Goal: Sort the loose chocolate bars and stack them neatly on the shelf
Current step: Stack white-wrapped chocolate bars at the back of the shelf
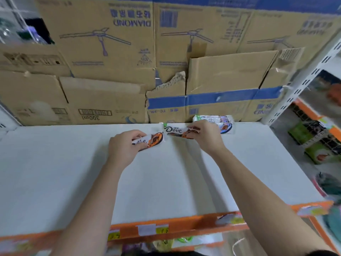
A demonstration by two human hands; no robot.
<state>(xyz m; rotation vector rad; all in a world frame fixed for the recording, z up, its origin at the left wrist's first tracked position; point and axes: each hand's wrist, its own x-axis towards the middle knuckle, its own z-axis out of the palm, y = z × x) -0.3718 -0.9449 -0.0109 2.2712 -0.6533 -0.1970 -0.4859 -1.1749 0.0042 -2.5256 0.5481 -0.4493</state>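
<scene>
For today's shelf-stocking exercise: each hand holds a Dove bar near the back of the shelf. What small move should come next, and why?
Probably the right hand should set its Dove bar against the stack at the back, since it lies just left of it.

"Dove" on chocolate bar (175, 131) (carton (103, 39): "DIAMOND")

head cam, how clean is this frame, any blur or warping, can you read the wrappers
Head view: wide-angle bend curves the shelf edge and cardboard boxes; edges smear, price tags unreadable. Centre is sharper: "Dove" reads on the right hand's bar; the left hand's bar is blurrier. Soft arm shadows, no glare.
</scene>
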